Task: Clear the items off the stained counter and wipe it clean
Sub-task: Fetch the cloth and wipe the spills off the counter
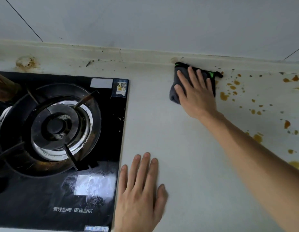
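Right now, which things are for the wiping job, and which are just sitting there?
For the job:
grey cloth under the right hand
orange stains
counter
left hand, flat on the counter

Just there:
gas stove
wall tiles

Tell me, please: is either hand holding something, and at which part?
The right hand presses flat on top of the folded dark grey cloth with green trim, not gripping it. The left hand lies flat, holding nothing.
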Action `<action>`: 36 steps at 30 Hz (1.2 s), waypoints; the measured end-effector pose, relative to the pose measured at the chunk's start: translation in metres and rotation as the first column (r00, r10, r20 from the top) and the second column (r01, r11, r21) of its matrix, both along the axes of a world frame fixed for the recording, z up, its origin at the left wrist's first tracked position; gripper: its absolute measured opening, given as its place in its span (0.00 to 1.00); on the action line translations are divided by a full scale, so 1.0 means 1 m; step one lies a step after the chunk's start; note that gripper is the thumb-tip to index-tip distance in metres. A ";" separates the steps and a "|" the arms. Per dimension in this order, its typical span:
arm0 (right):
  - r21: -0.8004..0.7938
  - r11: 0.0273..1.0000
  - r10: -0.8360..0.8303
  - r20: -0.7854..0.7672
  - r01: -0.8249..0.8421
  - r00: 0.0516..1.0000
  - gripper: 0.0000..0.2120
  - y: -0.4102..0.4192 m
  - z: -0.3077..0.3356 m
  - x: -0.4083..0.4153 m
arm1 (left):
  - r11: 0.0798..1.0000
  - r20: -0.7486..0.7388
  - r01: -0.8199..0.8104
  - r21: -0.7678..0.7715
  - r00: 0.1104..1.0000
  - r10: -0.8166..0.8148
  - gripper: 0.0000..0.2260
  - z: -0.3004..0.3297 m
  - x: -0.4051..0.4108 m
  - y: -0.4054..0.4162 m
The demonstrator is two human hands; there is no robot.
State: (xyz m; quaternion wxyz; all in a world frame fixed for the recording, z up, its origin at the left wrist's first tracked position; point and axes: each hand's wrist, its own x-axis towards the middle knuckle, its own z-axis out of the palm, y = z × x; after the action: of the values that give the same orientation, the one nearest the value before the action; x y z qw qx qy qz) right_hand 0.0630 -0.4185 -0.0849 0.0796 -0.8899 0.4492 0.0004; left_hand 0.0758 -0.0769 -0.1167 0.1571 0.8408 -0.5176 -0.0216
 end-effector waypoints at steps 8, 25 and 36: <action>-0.024 0.999 -0.027 0.033 0.027 0.999 0.29 0.039 -0.002 0.048 | 1.000 0.006 -0.009 -0.020 1.000 0.009 0.32 0.000 0.000 -0.001; -0.040 0.996 -0.082 0.024 0.083 0.996 0.29 0.033 0.001 -0.016 | 0.999 0.033 0.021 0.029 0.999 -0.022 0.31 -0.002 0.003 0.004; -0.023 0.986 -0.167 0.006 0.167 0.986 0.30 -0.011 0.002 -0.087 | 0.999 0.044 -0.006 0.043 0.999 0.004 0.31 -0.003 -0.001 0.002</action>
State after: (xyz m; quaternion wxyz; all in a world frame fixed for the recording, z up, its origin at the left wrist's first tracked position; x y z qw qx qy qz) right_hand -0.0242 -0.4293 -0.0834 0.0698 -0.8499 0.5221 -0.0136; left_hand 0.0748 -0.0753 -0.1194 0.1278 0.8455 -0.5183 -0.0139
